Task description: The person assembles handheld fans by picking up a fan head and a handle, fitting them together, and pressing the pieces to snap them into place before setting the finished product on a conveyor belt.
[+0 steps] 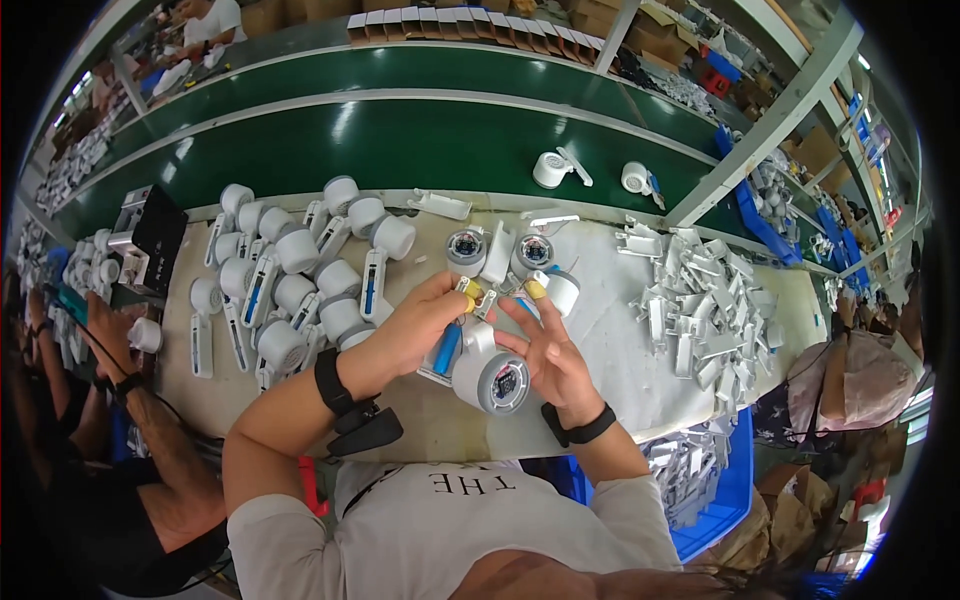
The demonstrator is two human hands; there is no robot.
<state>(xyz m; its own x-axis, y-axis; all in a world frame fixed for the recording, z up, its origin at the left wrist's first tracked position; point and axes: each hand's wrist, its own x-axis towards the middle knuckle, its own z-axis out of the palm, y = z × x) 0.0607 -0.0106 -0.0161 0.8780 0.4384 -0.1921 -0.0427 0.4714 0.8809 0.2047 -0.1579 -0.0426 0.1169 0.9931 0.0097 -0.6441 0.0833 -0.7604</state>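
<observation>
My left hand (425, 315), with yellow finger covers, pinches a small white end of an unfinished device. Its white round head (478, 382) has a grey ring and an exposed circuit inside. A blue cylindrical cell (447, 349) lies along the open handle below my left fingers. My right hand (553, 355) is beside the device with its fingers apart, one tipped with a yellow cover. Whether it touches the device I cannot tell. Just beyond my hands stand two more round heads (466, 249) with circuits showing, and a white round-headed unit (562, 293).
Many white round-headed units (290, 250) crowd the table's left side. White plastic shells (705, 310) are heaped at the right. A blue bin (735, 480) of shells stands below the right edge. Beyond runs a green conveyor (420, 140) with two units. A co-worker's hand (108, 335) is at left.
</observation>
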